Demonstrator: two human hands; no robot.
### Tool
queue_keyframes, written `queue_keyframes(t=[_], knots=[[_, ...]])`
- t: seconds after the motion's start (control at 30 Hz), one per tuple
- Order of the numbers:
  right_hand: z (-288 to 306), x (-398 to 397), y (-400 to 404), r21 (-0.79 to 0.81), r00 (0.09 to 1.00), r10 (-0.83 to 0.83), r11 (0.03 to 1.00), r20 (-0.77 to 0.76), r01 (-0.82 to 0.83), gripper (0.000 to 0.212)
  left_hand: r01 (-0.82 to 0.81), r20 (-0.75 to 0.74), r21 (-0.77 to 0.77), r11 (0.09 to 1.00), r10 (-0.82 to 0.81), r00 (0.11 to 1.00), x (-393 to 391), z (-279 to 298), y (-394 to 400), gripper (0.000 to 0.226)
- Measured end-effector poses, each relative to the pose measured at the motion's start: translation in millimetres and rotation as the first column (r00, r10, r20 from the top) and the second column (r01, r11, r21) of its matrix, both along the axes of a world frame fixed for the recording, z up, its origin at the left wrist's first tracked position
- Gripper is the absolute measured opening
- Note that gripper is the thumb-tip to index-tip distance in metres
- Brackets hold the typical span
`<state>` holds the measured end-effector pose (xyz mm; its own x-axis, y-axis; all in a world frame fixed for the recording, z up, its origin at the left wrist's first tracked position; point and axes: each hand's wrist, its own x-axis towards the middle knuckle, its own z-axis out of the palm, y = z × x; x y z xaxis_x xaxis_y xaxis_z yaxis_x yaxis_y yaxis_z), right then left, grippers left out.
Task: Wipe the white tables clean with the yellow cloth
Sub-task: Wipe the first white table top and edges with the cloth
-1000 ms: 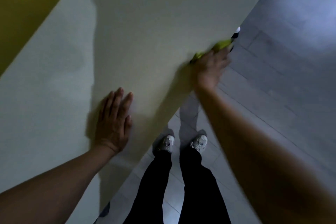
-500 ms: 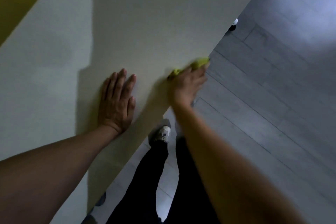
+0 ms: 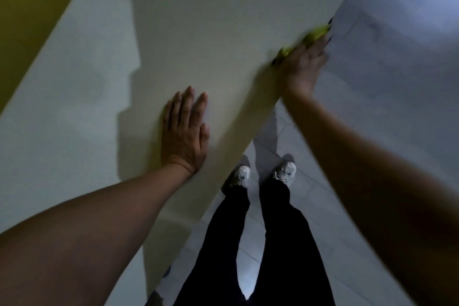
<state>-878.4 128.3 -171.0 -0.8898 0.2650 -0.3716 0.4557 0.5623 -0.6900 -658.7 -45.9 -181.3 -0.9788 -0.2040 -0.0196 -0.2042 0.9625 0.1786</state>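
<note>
White table (image 3: 223, 20) over grey tiled floor (image 3: 409, 107). Right hand (image 3: 301, 67), blurred, presses the yellow cloth (image 3: 314, 35) at the table's near edge; its fingers' state cannot be told. Left hand (image 3: 183, 131) lies flat, fingers straight. Cloth judged soft, light; best bunched under the palm.

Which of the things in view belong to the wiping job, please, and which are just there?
Part of the job:
- yellow cloth, at the table's edge
- white table
- right hand, on the cloth
- left hand, flat on the table

Just there:
- grey floor
- white shoes
- black trousers
- yellow wall
</note>
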Motion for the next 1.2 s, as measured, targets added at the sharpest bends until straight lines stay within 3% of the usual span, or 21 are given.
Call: queue_keyframes(t=[0.1,0.23,0.33,0.53,0.63,0.77,1.0,1.1,1.2], knots=[[6.9,120.9,-22.1,-0.104,0.999,0.043,0.994,-0.002,-0.043,0.064,0.001,0.009,-0.013,1.000,-0.001,1.000,0.4,-0.5,-1.0,0.064],[16.2,232.8,-43.2,-0.080,0.994,0.078,0.994,0.074,-0.072,0.065,0.006,0.002,0.004,1.000,-0.006,1.000,-1.0,1.9,-1.6,0.064],[10.5,203.6,-41.8,-0.085,0.994,0.052,0.995,0.096,-0.044,0.065,0.006,-0.001,0.013,1.000,-0.006,1.000,-0.9,2.6,-1.0,0.064],[3.6,10.5,-7.0,-0.006,0.997,-0.024,1.000,0.078,0.025,0.063,0.003,0.010,0.024,1.000,-0.003,1.000,-0.1,3.1,-1.2,0.062],[6.8,-38.3,3.4,0.014,0.992,-0.029,1.000,0.122,0.027,0.062,0.002,-0.002,0.025,1.000,-0.002,1.000,0.4,3.3,-0.9,0.062],[9.2,5.7,-7.8,0.007,0.995,-0.025,1.000,0.093,0.025,0.062,0.004,0.016,0.025,1.000,-0.005,1.000,0.5,3.7,-1.4,0.062],[12.5,201.8,-41.3,-0.036,0.994,0.067,0.997,0.085,-0.064,0.063,0.012,0.078,0.069,0.998,-0.017,0.997,-0.9,13.6,-1.6,0.065],[10.8,217.8,-44.2,-0.004,0.990,0.081,0.997,0.116,-0.081,0.064,0.010,0.060,0.090,0.996,-0.015,0.998,15.9,16.9,-4.7,0.063],[7.3,184.4,-41.6,0.005,0.991,0.065,0.998,0.114,-0.066,0.064,-0.026,0.071,0.088,0.996,0.020,0.997,73.8,17.6,-13.2,0.061]])
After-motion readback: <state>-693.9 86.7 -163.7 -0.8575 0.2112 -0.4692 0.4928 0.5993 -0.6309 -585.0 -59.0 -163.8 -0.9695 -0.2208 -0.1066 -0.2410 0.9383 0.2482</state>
